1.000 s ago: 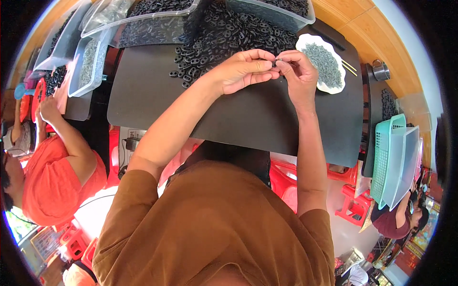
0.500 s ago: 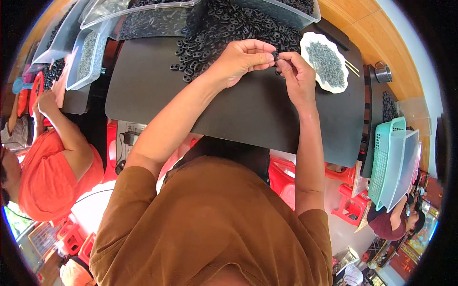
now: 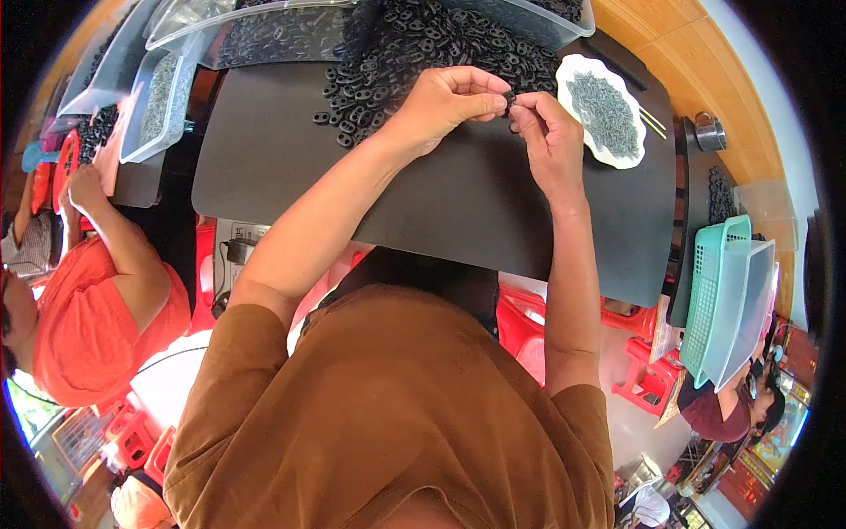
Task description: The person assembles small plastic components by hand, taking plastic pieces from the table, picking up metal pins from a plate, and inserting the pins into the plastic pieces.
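Note:
Over the dark table (image 3: 264, 150), my two hands meet fingertip to fingertip. A small black plastic piece (image 3: 509, 99) is pinched between the thumb and fingers of my left hand (image 3: 448, 104). My right hand (image 3: 553, 145) is closed too, thumb against forefinger, touching the same piece from the right; whether it also holds something tiny is hidden. Just beyond my hands spreads a heap of black oval pieces with two holes (image 3: 432, 44). Right of my right hand sits a white scalloped dish (image 3: 567, 75) full of small grey screw-like parts (image 3: 604, 115).
Clear plastic bins (image 3: 264, 40) stand along the far edge. Two thin sticks (image 3: 652, 123) lie by the dish, and a metal cup (image 3: 709, 132) stands farther right. A green basket (image 3: 705, 300) is at the right. At the left, a person in red (image 3: 115, 309) sits beside another bin (image 3: 159, 110).
Both hands stay together at the black piece, with only slight finger movement. The whole view has shifted a little.

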Demonstrator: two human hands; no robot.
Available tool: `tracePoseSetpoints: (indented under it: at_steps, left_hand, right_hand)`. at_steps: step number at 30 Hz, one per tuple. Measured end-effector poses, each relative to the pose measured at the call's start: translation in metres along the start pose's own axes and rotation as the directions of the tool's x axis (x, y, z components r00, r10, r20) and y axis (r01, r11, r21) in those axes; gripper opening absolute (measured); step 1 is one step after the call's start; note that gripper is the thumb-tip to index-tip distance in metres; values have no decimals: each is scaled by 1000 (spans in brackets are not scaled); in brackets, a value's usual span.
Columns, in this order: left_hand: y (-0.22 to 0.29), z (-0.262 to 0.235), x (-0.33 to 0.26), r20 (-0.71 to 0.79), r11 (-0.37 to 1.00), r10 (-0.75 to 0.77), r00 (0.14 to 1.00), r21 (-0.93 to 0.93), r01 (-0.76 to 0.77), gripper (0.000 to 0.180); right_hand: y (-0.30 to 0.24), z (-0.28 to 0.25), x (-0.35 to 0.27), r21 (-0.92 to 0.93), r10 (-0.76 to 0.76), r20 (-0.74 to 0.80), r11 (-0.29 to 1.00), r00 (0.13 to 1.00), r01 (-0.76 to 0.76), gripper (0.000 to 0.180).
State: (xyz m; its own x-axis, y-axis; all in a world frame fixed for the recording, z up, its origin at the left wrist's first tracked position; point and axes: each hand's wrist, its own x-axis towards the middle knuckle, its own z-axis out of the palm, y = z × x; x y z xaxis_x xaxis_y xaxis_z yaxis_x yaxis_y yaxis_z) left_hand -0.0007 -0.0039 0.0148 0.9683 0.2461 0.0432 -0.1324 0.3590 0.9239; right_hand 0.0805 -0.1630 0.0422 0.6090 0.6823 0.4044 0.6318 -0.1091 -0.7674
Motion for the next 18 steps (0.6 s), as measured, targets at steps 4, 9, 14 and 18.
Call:
tracePoseSetpoints:
  at_steps: [4, 9, 14, 18]
  left_hand:
    - [0, 0, -1, 4, 994, 73, 997, 78, -73, 20]
    - [4, 6, -5, -37, 905, 156, 987, 405, -128, 14]
    - [5, 6, -4, -63, 885, 124, 990, 459, -82, 14]
    - [2, 3, -3, -47, 973, 81, 996, 222, -68, 18]
  right_hand:
    - [0, 1, 0, -53, -21, -4, 998, 1000, 21, 7]
    - [3, 6, -3, -130, -19, -17, 991, 1000, 17, 8]
    - [4, 5, -3, 126, 297, 81, 944, 951, -305, 10]
    - [6, 4, -1, 295, 310, 91, 899, 946, -323, 9]
